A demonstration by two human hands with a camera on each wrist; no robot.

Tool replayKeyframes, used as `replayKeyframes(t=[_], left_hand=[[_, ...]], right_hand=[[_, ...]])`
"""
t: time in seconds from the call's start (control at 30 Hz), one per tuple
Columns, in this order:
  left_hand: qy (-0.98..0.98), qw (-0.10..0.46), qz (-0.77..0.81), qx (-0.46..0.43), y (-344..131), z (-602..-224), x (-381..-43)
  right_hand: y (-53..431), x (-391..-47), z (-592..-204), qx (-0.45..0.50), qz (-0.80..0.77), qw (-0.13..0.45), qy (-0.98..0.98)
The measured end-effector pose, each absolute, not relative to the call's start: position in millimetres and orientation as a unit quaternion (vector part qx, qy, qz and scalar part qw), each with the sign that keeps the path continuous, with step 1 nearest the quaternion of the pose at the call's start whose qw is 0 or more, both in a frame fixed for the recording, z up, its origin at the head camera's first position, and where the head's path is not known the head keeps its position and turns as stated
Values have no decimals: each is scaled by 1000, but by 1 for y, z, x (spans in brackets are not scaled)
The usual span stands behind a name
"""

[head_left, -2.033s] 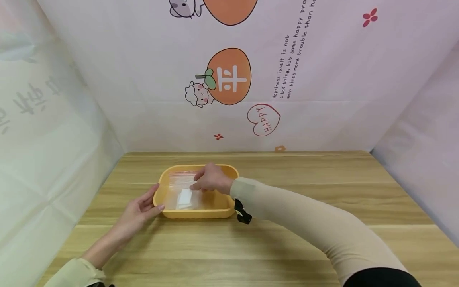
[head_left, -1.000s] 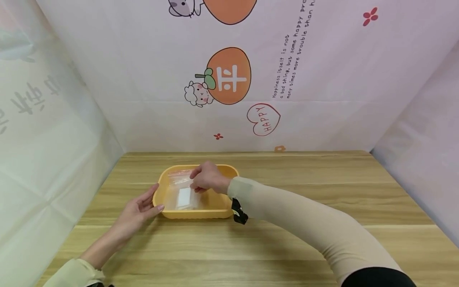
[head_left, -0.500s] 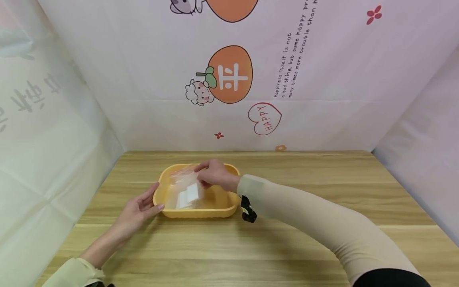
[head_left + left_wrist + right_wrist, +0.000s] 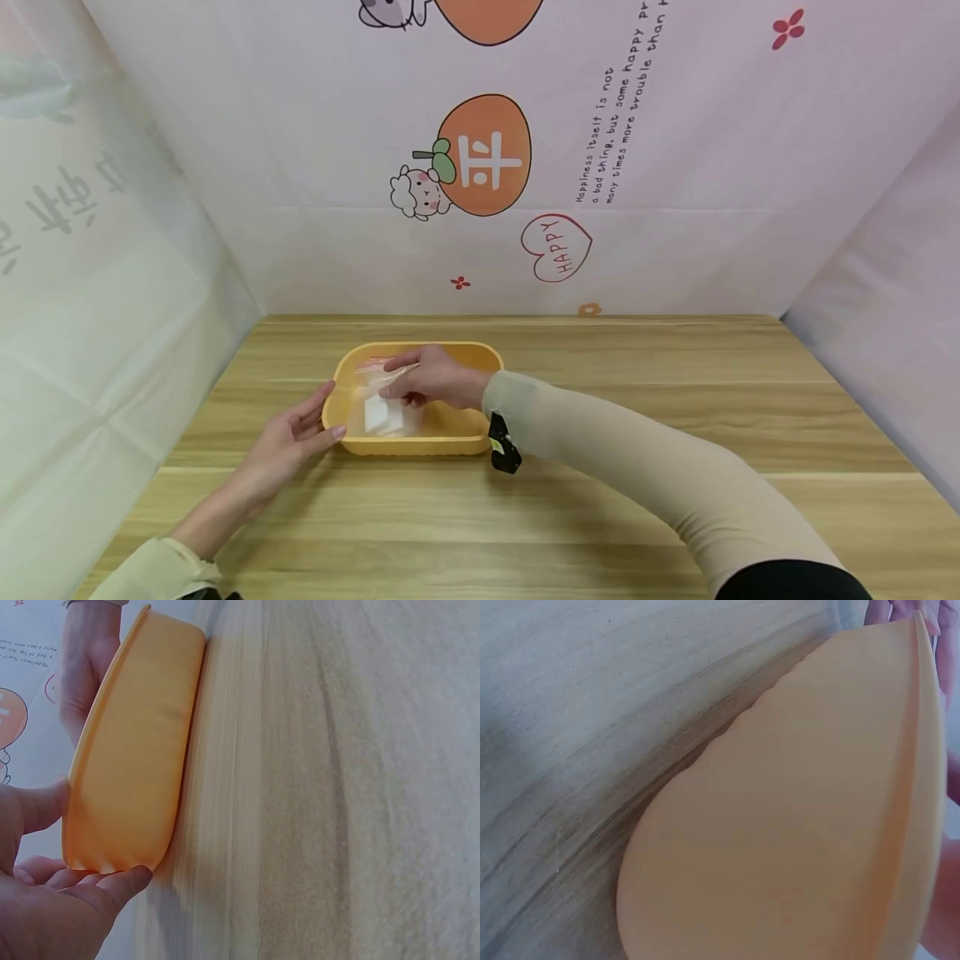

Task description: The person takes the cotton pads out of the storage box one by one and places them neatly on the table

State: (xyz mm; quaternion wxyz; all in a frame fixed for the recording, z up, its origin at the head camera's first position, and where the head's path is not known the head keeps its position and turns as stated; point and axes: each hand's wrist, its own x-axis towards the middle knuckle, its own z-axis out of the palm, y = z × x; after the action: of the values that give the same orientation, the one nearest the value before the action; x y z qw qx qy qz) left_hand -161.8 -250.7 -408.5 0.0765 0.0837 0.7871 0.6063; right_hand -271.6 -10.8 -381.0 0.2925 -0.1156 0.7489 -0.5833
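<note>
On the wooden table stands a yellow-orange plastic basket [image 4: 416,447], oblong with rounded ends. My left hand [image 4: 288,437] holds its left end; in the left wrist view the thumb lies at the rim and the fingers lie along the basket's side [image 4: 131,750]. Inside lies a clear zip-lock bag [image 4: 367,382] with a pinkish-red seal strip and white flat pieces [image 4: 378,414] showing through. My right hand [image 4: 442,379] reaches in over the far rim area and pinches the bag between thumb and fingers. The basket wall [image 4: 780,802] hides most of that hand in the right wrist view.
The wooden tabletop [image 4: 637,400] extends around the basket on all sides. A white printed sheet [image 4: 337,250] stands behind it, with plain pale sheets at left and right. A black strap piece [image 4: 504,446] hangs at the right wrist, beside the basket's near right corner.
The right hand shifted right with the bag raised and tilted half a second ago, and has since come back left and lower. The white pieces inside have shifted. Left hand and basket stay put.
</note>
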Motion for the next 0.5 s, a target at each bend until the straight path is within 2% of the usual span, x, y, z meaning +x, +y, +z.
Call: replayKeyframes(t=[0.2,0.5], left_hand=[[782,75,612,88,-250,-409,-162],[779,78,616,89,-250,-408,-161]], right_hand=[[-9,-268,-377,-141,-577,279,754],[3,-269,-361,-169,-573,291,747]])
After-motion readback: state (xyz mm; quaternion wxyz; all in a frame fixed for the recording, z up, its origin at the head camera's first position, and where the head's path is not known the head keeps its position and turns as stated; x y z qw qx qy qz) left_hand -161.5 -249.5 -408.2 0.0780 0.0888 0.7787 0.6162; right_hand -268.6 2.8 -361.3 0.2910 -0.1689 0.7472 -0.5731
